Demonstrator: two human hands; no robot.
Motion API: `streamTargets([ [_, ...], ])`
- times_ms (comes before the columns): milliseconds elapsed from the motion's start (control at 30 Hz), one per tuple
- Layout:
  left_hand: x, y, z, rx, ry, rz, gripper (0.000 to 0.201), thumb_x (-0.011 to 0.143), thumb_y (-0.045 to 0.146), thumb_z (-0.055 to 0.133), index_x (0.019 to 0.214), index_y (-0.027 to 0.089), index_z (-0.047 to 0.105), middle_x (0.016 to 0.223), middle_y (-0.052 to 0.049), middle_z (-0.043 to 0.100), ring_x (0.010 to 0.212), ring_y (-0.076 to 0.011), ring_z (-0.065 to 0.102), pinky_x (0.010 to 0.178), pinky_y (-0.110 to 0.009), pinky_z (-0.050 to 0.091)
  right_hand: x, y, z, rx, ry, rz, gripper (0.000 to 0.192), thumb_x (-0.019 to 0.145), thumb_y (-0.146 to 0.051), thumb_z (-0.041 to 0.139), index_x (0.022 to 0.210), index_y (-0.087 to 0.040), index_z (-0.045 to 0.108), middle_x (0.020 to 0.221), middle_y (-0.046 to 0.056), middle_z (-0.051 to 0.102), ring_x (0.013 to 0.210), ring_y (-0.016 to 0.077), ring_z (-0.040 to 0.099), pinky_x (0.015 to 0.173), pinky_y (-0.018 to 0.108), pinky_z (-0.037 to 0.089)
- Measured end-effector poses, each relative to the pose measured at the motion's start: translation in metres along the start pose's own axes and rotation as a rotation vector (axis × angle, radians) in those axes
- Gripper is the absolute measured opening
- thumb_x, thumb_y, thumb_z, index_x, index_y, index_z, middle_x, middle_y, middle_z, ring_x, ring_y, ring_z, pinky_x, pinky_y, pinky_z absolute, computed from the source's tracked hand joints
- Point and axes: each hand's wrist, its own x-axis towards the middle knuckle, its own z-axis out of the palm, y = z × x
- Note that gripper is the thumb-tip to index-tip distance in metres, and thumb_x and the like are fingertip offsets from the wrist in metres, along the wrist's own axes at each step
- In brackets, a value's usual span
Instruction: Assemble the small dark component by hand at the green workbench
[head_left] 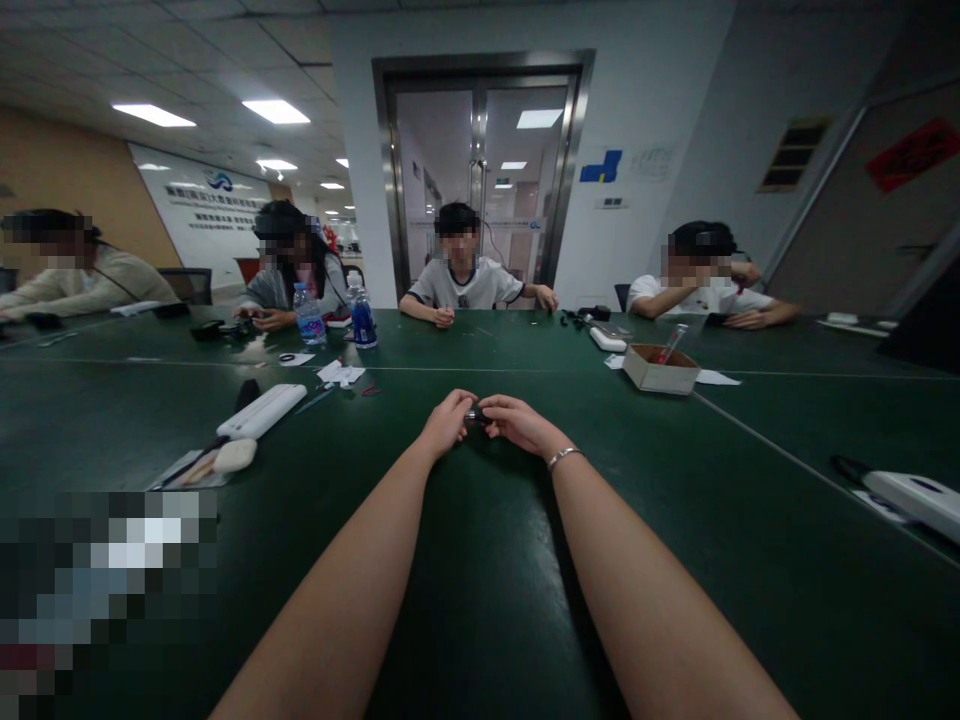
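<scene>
Pinching a small dark part (474, 413) between them, the left hand (448, 421) and right hand (517, 420) met above the smooth green surface (480, 600); a cardboard box (660, 368) sat beyond.

The dark green table (480, 600) carries a small cardboard box (660, 368), and far to the left of this box stand two water bottles (309, 314), a white case (261, 411) and paper scraps (341, 373).
</scene>
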Motion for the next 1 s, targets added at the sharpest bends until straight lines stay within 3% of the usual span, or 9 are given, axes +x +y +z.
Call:
streamTargets([
  [100,-0.0004,0.0013,0.0004,-0.003,0.005,0.022,0.022,0.083,0.029,0.046,0.101,0.019,0.054,0.062,0.004,0.047,0.044,-0.0062,0.045,0.039,-0.016,0.032,0.0001,0.0005,-0.0002,0.000,-0.005,0.000,0.012,0.076,-0.008,0.064,0.086,-0.013,0.059,0.065,0.002,0.061,0.050,0.0076,0.056,0.049,0.018,0.050],
  [267,0.0001,0.0001,-0.0007,0.036,-0.018,0.031,0.033,0.088,0.041,0.036,0.096,0.017,0.058,0.055,0.003,0.046,0.043,-0.0070,0.041,0.039,-0.016,0.030,0.0000,0.0009,-0.0010,0.013,-0.008,-0.003,0.012,0.075,-0.009,0.066,0.084,-0.012,0.059,0.066,0.002,0.061,0.051,0.0077,0.057,0.050,0.018,0.050],
  [433,0.0004,0.0009,-0.0007,0.023,-0.001,0.046,0.024,0.080,0.030,0.051,0.100,0.018,0.056,0.062,0.004,0.047,0.045,-0.0065,0.043,0.039,-0.016,0.031,0.0003,0.0009,-0.0010,0.044,0.013,0.009,0.012,0.075,-0.008,0.065,0.085,-0.012,0.060,0.066,0.002,0.061,0.052,0.0080,0.057,0.051,0.018,0.050],
  [600,-0.0010,0.0025,0.0005,0.047,-0.009,0.041,0.032,0.086,0.042,0.041,0.093,0.017,0.058,0.060,0.003,0.049,0.044,-0.0067,0.043,0.040,-0.017,0.031,0.0003,0.0010,-0.0007,0.065,0.019,0.011,0.011,0.075,-0.009,0.066,0.083,-0.013,0.060,0.071,0.002,0.061,0.055,0.0088,0.058,0.051,0.020,0.050],
  [700,-0.0020,0.0032,0.0002,0.041,0.002,0.054,0.026,0.082,0.036,0.048,0.097,0.018,0.058,0.066,0.002,0.051,0.046,-0.0067,0.045,0.039,-0.017,0.031,0.0005,0.0014,-0.0009,0.063,0.039,0.013,0.012,0.075,-0.009,0.066,0.084,-0.013,0.060,0.071,0.003,0.061,0.055,0.0093,0.058,0.051,0.021,0.051],
  [867,-0.0016,0.0021,-0.0009,0.032,-0.021,0.079,0.028,0.084,0.038,0.044,0.095,0.017,0.058,0.055,0.005,0.045,0.043,-0.0068,0.040,0.039,-0.017,0.029,0.0003,0.0015,-0.0006,0.063,0.035,0.003,0.010,0.075,-0.008,0.065,0.083,-0.013,0.060,0.070,0.003,0.061,0.055,0.0094,0.058,0.051,0.020,0.051],
  [1000,-0.0009,0.0023,-0.0008,0.027,-0.003,0.042,0.024,0.081,0.032,0.046,0.098,0.018,0.058,0.065,0.003,0.051,0.045,-0.0067,0.044,0.039,-0.017,0.031,-0.0003,0.0012,-0.0002,0.070,0.037,0.004,0.011,0.075,-0.009,0.065,0.083,-0.013,0.060,0.071,0.003,0.061,0.056,0.0097,0.058,0.051,0.020,0.050],
])
